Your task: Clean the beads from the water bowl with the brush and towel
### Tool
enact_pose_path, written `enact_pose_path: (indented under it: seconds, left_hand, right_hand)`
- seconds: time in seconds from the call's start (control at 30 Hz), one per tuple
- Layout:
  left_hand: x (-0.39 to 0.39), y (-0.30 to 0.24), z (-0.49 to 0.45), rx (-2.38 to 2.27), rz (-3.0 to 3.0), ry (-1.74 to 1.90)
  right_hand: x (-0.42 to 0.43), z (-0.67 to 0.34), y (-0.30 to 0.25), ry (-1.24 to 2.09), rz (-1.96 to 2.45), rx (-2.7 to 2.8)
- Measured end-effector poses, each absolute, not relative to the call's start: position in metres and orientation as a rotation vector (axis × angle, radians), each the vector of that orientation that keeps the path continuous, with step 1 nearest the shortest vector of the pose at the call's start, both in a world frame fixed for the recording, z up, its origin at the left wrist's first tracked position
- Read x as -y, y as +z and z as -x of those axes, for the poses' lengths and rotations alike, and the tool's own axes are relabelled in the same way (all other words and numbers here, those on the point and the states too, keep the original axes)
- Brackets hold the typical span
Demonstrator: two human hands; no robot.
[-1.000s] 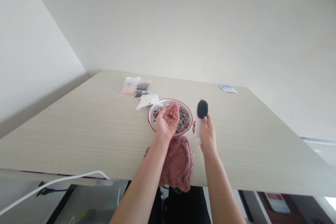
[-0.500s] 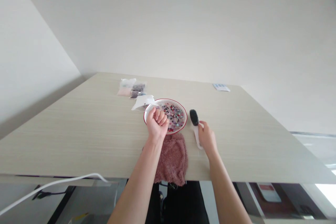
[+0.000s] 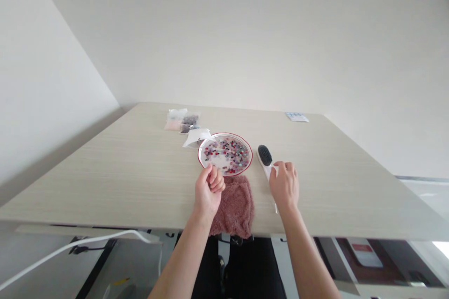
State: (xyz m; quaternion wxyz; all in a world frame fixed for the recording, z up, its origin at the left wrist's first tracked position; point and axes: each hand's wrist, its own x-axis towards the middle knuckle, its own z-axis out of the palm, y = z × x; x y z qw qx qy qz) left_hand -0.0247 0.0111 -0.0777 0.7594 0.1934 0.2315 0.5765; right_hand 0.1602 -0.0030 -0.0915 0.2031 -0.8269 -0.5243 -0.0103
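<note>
Bristle brush (image 3: pixel 265 159): lies on the table (image 3: pixel 105 173) just right of the plate, apparently flat, with its dark bristle pad turned up. The pad is at the upper end, and the white handle runs down toward the lower right of the frame, along the brush's long axis.

Right grip (image 3: pixel 285 186): is the nearer of the two to the brush. The fingers are curled over the handle from its right side, and the handle's end shows below the palm. Whether the handle is firmly held or only touched cannot be told from this view.

Left grip (image 3: pixel 209 190): is closed in a loose fist just in front of the plate's near rim and well apart from the brush. Anything inside the fist is hidden.

Red-rimmed white plate (image 3: pixel 224 134): holds many small multicoloured beads (image 3: pixel 226 154) and stands at the centre of the table.

Pink fuzzy cloth (image 3: pixel 235 208): is laid at the near table edge, just below the plate.

Clear plastic bags (image 3: pixel 182 120): are grouped beyond the plate, toward the upper left.

Change: the brush is turned further toward the lower right than in the earlier frame, and the left fist has been drawn back from above the plate to its near rim.
</note>
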Motion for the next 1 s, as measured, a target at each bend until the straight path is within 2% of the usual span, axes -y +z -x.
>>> enact_pose_path:
  seconds: [0.03,0.13,0.2,0.3,0.4,0.47,0.6,0.7,0.87,1.0]
  left_hand:
    - [-0.009,-0.080,0.023,-0.508,-0.425,1.237]
    - [-0.004,-0.091,0.018,-0.513,-0.442,1.158]
    - [-0.004,-0.098,0.016,-0.529,-0.467,1.071]
    - [-0.004,-0.102,0.018,-0.598,-0.573,0.853]
    - [-0.003,-0.099,0.023,-0.787,-0.815,0.616]
    - [0.000,-0.096,0.024,-0.988,-1.050,0.640]
    - [0.004,-0.097,0.020,-1.210,-1.306,0.993]
    - [0.003,-0.101,0.020,-1.131,-1.253,1.008]
    - [0.000,-0.103,0.030,-1.018,-0.926,0.845]
    - [0.001,-0.092,0.034,-0.775,-0.557,0.767]
  right_hand:
    - [0.009,-0.152,-0.089,-0.024,2.275,1.496]
    - [0.027,-0.128,-0.084,0.378,2.279,1.699]
    - [0.034,-0.115,-0.085,0.495,2.377,1.738]
    - [0.036,-0.107,-0.089,0.503,2.379,1.836]
    - [0.034,-0.108,-0.095,0.546,2.198,1.860]
    - [0.031,-0.108,-0.100,0.659,2.017,1.718]
    - [0.028,-0.104,-0.109,0.878,1.719,1.508]
    - [0.029,-0.096,-0.112,1.051,1.551,1.395]
    - [0.030,-0.087,-0.113,1.523,1.152,0.802]
    - [0.028,-0.082,-0.104,1.466,1.124,0.874]
